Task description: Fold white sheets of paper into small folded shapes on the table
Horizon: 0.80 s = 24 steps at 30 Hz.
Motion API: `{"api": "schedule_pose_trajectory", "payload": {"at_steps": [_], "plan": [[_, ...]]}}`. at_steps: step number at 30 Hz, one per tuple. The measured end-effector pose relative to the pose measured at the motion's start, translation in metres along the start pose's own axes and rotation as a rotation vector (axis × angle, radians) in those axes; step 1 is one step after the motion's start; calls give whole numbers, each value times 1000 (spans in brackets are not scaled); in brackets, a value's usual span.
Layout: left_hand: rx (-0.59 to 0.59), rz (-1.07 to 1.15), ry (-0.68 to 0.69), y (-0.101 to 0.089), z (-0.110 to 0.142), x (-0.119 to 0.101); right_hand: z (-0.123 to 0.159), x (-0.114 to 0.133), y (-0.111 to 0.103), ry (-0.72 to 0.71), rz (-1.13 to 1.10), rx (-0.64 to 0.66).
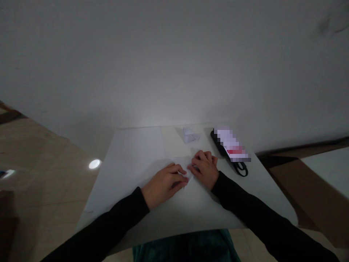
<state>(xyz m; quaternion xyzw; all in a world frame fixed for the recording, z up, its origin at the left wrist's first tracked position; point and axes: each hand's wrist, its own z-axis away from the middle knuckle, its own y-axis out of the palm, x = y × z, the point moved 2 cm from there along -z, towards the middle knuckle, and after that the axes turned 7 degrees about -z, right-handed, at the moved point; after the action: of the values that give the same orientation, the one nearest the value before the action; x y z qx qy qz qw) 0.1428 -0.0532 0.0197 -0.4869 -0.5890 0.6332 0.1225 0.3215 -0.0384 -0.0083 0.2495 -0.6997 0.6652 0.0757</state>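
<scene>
Between my two hands lies a small piece of white paper (192,178), its near edge turned up into a fold. With thumb and forefinger together, my left hand (166,183) pinches that near edge. My right hand (205,168) is closed at the paper's right side, its thumb and fingertips pressed on the sheet. Parts of the paper are hidden under the fingers. Just beyond the hands stands a folded piece of white paper (190,136) with creased sides.
A large white sheet (131,156) covers the left of the white table (261,203). At the right lies a black case with a strap (240,169), carrying a blurred-out phone-like screen (231,143). A wall (169,65) rises behind the table; a brown box (305,193) stands at the right.
</scene>
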Motion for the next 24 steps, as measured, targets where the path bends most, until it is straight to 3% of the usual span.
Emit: {"api": "schedule_pose_trajectory", "payload": {"at_steps": [5,9,16,24], "plan": [[-56,-78,-38,1,-2,1,4,1,0,1,-34,-166],[-112,-26,18,5,2,3,28,14,-5,-199,-67,-322],[-135,-29,19,9,4,6,63,22,-2,-545,-24,-278],[-119,-58,6,8,3,3,66,24,3,-529,4,-291]]}}
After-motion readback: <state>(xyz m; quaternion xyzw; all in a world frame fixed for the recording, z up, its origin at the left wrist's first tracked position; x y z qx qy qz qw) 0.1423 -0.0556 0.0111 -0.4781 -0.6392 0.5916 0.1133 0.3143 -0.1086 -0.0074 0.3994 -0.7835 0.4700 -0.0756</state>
